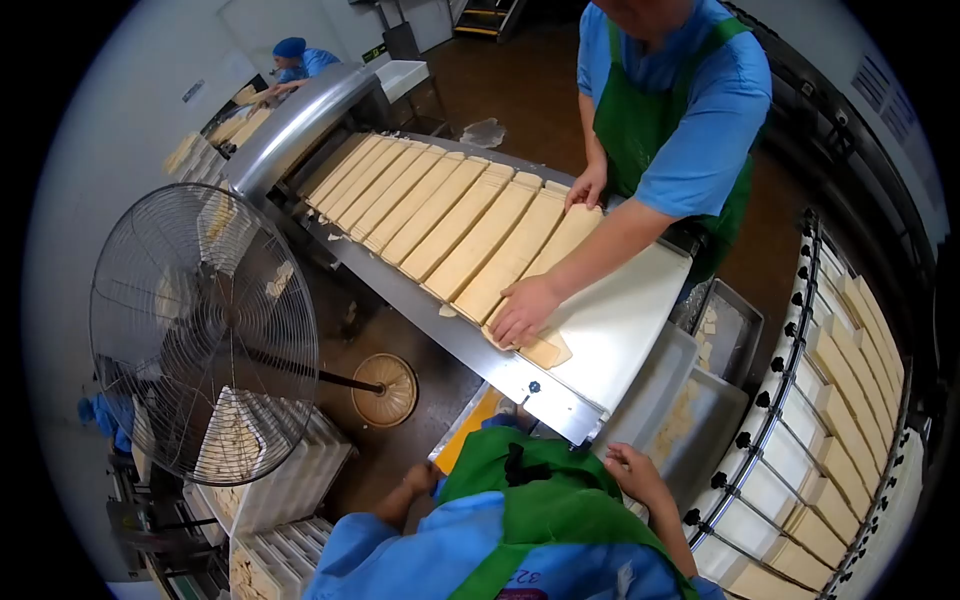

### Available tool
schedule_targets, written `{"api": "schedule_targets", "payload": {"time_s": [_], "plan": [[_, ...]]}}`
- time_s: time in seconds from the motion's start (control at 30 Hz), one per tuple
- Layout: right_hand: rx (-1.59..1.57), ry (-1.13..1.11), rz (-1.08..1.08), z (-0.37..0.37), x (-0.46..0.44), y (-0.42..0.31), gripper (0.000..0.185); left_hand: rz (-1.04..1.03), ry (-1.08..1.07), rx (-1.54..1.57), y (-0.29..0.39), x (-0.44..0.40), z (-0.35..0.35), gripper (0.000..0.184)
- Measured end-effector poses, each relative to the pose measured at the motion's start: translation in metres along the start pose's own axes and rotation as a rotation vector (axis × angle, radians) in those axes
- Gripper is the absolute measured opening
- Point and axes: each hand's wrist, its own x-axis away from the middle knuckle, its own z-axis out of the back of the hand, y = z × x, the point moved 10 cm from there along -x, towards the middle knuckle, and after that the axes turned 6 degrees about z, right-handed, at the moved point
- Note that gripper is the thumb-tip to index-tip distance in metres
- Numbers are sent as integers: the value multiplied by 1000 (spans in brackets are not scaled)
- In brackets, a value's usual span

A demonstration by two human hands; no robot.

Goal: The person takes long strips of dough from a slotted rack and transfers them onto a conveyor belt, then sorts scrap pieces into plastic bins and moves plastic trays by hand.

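My left hand point(421, 478) is low beside my body, near the lower end of a yellow board point(465, 432); its fingers are partly hidden. My right hand point(632, 468) is raised by the near corner of the conveyor, fingers loosely bent and apart, with nothing visible in it. Long flat dough strips point(445, 215) lie side by side across the white conveyor belt point(625, 325). A co-worker's hand point(525, 310) presses on the near end of the last strip, beside small loose dough pieces point(545, 350). The co-worker's other hand point(587, 188) touches its far end.
A large wire fan point(205, 330) stands left, above stacked white trays point(290, 455). Grey bins point(690, 410) with scraps sit right of the conveyor. Another line with dough strips point(840, 430) runs along the right. A person point(300, 62) works behind the metal machine hood point(300, 125).
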Motion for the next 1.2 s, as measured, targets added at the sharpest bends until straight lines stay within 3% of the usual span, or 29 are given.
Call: {"api": "schedule_targets", "payload": {"time_s": [0.1, 0.13, 0.17, 0.23, 0.4, 0.5, 0.63, 0.7, 0.73, 0.83, 0.93, 1.07, 1.17, 1.2], "plan": [[-113, -15, 15, -5, -20, -30, 42, -106, 470, 404, 34, -26, 102, 26], [-150, -1, 34, -5, -27, -43, 40, -251, 584, 475, 52, -40, 128, 21], [-186, 15, 51, -4, -34, -56, 38, -304, 564, 443, 77, -49, 152, 28], [-207, 32, 54, -4, -51, -78, 35, -565, 740, 571, 155, -15, 223, 50], [-180, 147, 141, 8, -113, -146, 27, -617, 799, 301, 261, -21, 275, 78], [-34, 219, 244, 17, -165, -178, 26, -519, 623, 301, 284, -47, 266, 86], [144, 300, 310, 23, -242, -198, 26, -481, 502, 437, 305, -49, 264, 82], [385, 372, 405, 24, -284, -203, 32, -488, 485, 416, 312, -47, 265, 80], [479, 436, 388, 25, -305, -199, 39, -536, 547, 372, 317, -40, 270, 78], [723, 542, 223, 33, -367, -194, 60, -455, 399, 101, 322, -51, 264, 93], [811, 600, 129, 53, -418, -202, 66, -542, 497, -18, 323, -57, 256, 102], [791, 635, -33, 87, -457, -208, 67, -516, 348, 0, 325, -66, 249, 105], [649, 426, -213, 92, -466, -195, 71, -462, 282, -3, 327, -69, 244, 105], [642, 459, -208, 95, -465, -192, 71, -460, 304, -24, 329, -67, 244, 105]]}}
